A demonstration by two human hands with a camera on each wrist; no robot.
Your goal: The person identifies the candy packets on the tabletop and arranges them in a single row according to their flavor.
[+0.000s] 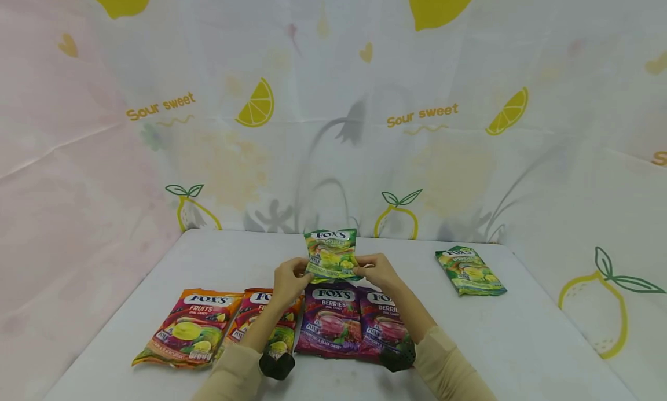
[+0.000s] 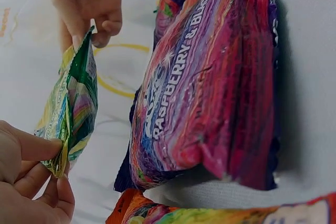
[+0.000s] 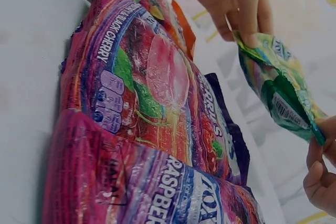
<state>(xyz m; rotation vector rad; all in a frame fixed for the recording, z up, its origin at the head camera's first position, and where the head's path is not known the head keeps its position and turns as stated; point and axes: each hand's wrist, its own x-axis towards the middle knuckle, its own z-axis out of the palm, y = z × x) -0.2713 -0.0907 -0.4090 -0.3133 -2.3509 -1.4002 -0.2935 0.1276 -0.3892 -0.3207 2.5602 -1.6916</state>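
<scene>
A green FOX'S candy bag (image 1: 331, 255) is held up above the far part of the table, its front facing the head camera. My left hand (image 1: 290, 280) pinches its lower left edge between thumb and fingers. At its right edge my right hand (image 1: 378, 270) pinches it the same way. In the left wrist view the green bag (image 2: 73, 100) shows edge-on between both hands. Just below, two purple berries candy bags (image 1: 330, 323) lie side by side, the right one (image 1: 382, 323) partly hidden by my right forearm.
Two orange-red fruits candy bags lie at the left, one (image 1: 190, 328) in full view, the other (image 1: 252, 313) partly behind my left forearm. Another green candy bag (image 1: 471, 271) lies at the far right of the white table (image 1: 521, 343). A lemon-printed cloth (image 1: 333, 158) hangs behind.
</scene>
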